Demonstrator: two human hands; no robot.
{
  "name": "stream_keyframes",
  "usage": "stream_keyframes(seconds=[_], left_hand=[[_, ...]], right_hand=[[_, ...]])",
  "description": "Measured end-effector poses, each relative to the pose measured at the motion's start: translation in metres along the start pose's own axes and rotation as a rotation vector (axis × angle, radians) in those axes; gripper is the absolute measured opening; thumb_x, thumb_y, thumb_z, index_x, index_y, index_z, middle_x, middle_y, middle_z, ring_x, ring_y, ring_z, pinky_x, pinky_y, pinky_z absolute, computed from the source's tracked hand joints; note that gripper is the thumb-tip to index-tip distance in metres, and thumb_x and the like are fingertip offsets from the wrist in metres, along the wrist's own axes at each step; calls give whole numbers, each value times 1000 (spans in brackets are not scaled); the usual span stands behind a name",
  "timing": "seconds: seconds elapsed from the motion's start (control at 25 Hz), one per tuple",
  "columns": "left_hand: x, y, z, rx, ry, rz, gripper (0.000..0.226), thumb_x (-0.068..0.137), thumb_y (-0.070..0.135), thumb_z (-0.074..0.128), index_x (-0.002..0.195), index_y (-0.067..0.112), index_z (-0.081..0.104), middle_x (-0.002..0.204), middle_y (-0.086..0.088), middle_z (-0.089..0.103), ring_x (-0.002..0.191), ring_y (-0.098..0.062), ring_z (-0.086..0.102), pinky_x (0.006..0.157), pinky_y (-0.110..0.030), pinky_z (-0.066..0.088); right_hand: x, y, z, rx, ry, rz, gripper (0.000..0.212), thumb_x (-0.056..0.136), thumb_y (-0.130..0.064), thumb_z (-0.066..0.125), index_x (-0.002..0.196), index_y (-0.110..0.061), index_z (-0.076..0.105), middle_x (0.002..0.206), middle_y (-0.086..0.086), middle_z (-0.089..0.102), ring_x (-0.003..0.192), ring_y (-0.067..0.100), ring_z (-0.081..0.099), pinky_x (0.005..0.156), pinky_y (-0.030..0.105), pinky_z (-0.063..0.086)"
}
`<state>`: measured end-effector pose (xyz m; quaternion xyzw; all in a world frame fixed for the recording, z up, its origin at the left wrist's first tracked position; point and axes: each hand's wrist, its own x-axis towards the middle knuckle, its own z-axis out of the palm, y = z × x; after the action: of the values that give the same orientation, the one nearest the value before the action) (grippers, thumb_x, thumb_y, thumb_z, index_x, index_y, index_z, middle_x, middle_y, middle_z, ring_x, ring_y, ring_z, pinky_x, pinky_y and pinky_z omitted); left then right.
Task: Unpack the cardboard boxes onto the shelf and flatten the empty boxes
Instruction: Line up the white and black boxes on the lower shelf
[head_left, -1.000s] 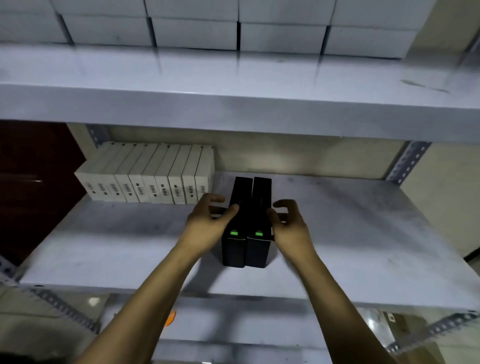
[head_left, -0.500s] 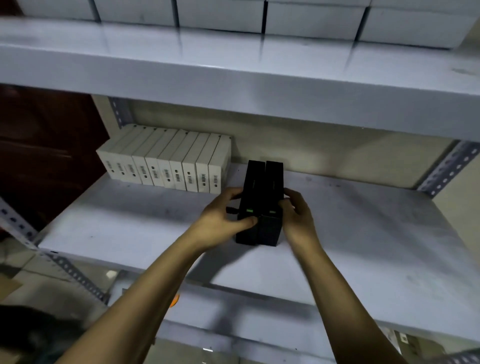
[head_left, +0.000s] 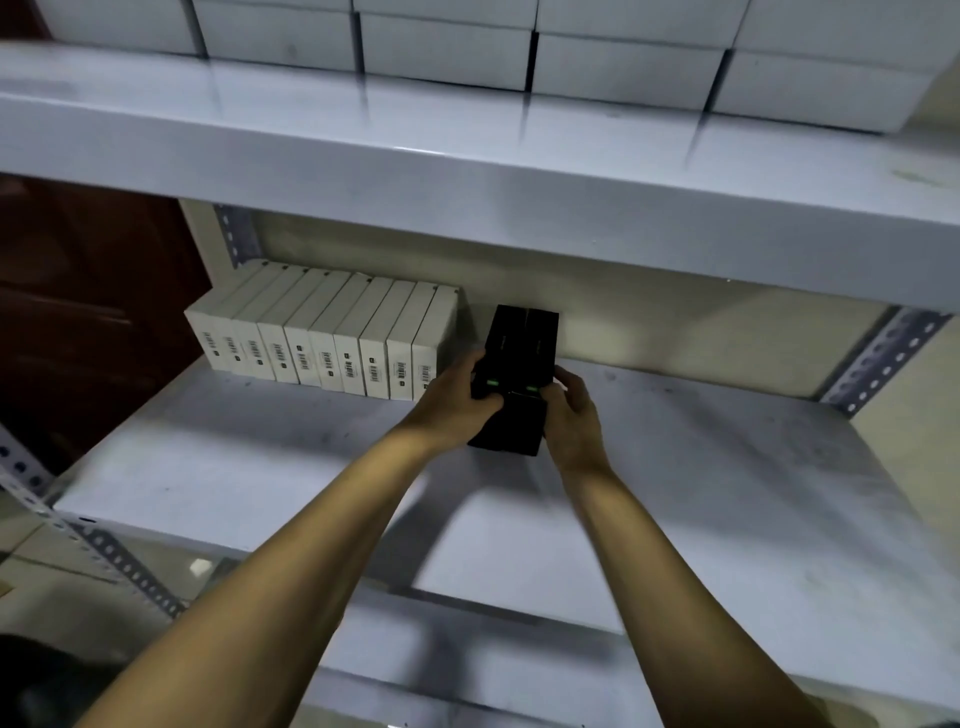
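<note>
Black, matte, two slim boxes (head_left: 519, 364) stand upright side by side on the middle shelf (head_left: 727, 493), pressed together, each with a small green mark on its near end. Your left hand (head_left: 457, 402) clasps the pair from 9 o'clock, thumb curled across the near face just under the left green mark, fingers wrapped round the far side out of sight. Your right hand (head_left: 571, 415) clasps it from 3 o'clock, fingers bent over the right box's top corner; the pair sits squeezed between both palms. Whether the base touches the shelf cannot be told: the lower edge is in shadow. At 10 o'clock from the pair, just beside it with a narrow gap, a row of white cartons (head_left: 322, 343) stands on edge, barcode labels facing you, running left to the perforated steel upright (head_left: 236, 234). Behind the pair, at 12 o'clock, the beige back wall (head_left: 701, 332) lies close. Overhead the upper shelf (head_left: 467, 171) juts toward you, carrying stacked white boxes (head_left: 447, 47). Shelf surfaces are pale grey painted metal, scuffed and smudged. A second perforated upright (head_left: 883, 358) sits at 3 o'clock.
</note>
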<state>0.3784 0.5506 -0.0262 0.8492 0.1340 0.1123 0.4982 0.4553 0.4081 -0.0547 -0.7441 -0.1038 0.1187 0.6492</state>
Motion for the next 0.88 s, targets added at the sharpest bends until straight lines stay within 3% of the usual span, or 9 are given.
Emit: stream_keyframes(seconds=[0.16,0.36,0.56,0.76,0.88], left_hand=[[11,-8,4,-53,24,-10,64,88,19,59,148,30,41,137,1,58,125,-15,55,110,-41,45],[16,-9,8,-73,38,6,62,95,13,58,152,27,37,134,5,54,124,-15,55,107,-33,46],[18,-6,6,-32,39,16,63,97,10,56,154,25,33,134,5,51,124,-12,50,101,-24,41],[15,-16,9,40,90,70,67,96,16,61,155,25,31,151,-4,44,138,-22,45,114,-44,41],[1,-18,7,56,92,52,64,96,17,62,153,24,33,151,-4,45,136,-22,47,112,-44,43]], right_hand=[[7,-1,2,-25,16,12,39,104,-32,49,142,-22,46,128,6,63,106,21,67,73,24,54],[16,-3,2,-20,6,31,39,103,-35,50,141,-25,48,127,3,64,104,19,67,89,40,59],[21,-3,-1,-30,-23,42,41,104,-36,49,145,-25,49,125,4,66,103,13,67,87,36,58],[14,-2,-8,-63,-51,37,50,105,-44,46,150,-24,42,129,-3,60,104,11,61,83,28,49],[4,4,-14,-129,-16,16,50,104,-46,47,149,-24,42,136,2,58,114,19,59,89,33,51]])
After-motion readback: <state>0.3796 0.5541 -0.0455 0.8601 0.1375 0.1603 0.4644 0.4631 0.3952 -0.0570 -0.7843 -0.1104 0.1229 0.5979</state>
